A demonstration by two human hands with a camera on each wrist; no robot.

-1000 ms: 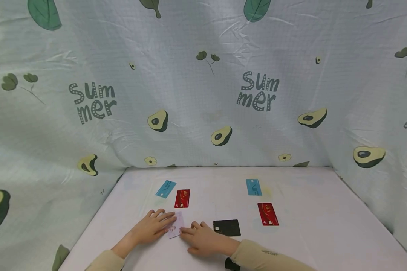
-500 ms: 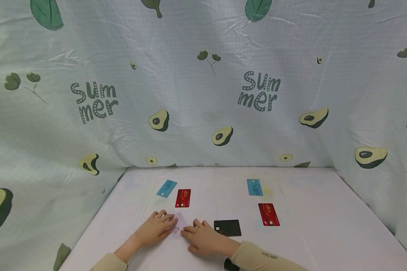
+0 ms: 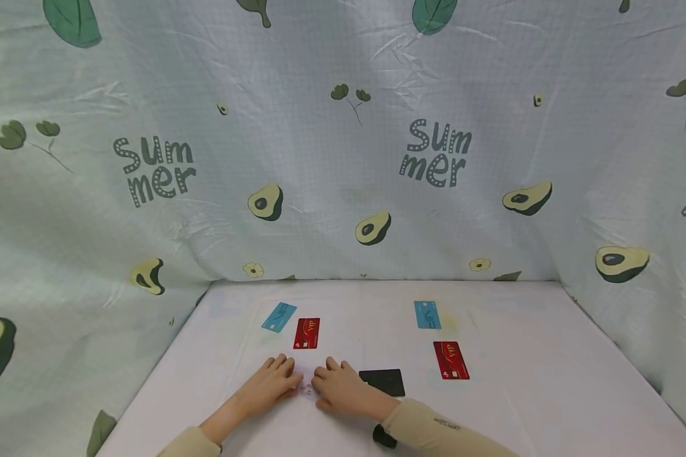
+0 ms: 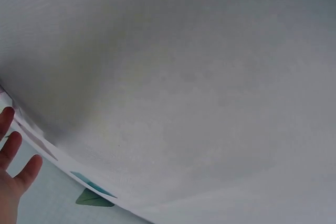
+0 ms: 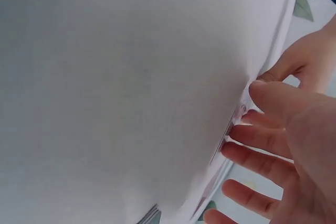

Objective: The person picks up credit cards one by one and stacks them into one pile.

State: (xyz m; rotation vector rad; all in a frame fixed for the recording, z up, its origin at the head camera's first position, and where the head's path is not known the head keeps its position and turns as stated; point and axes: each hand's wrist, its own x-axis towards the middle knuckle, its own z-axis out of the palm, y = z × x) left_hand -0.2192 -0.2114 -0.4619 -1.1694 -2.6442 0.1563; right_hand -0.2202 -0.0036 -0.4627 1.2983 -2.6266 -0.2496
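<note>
A pale pink card (image 3: 305, 384) lies low over the white table between my two hands, mostly hidden by them. My left hand (image 3: 270, 387) grips its left end. In the right wrist view the left hand (image 5: 310, 59) reaches in with thumb and forefinger brought together at the card. My right hand (image 3: 347, 388) holds the other end, its thumb at the near edge and its fingertips along the far side. The spread outer fingers of the left hand (image 4: 13, 156) show at the edge of the left wrist view. A black card (image 3: 385, 382) lies just beyond my right forearm.
Farther back on the white table (image 3: 520, 355) lie a blue VIP card (image 3: 279, 317) and a red one (image 3: 307, 334) at left. Another blue card (image 3: 427, 315) and red card (image 3: 451, 360) lie at right. A patterned sheet (image 3: 320, 158) hangs behind the table.
The pink card has turned from upright in view and shifted slightly right, and more of it is covered. My left hand has moved right; the right hand has drawn in round the card's end.
</note>
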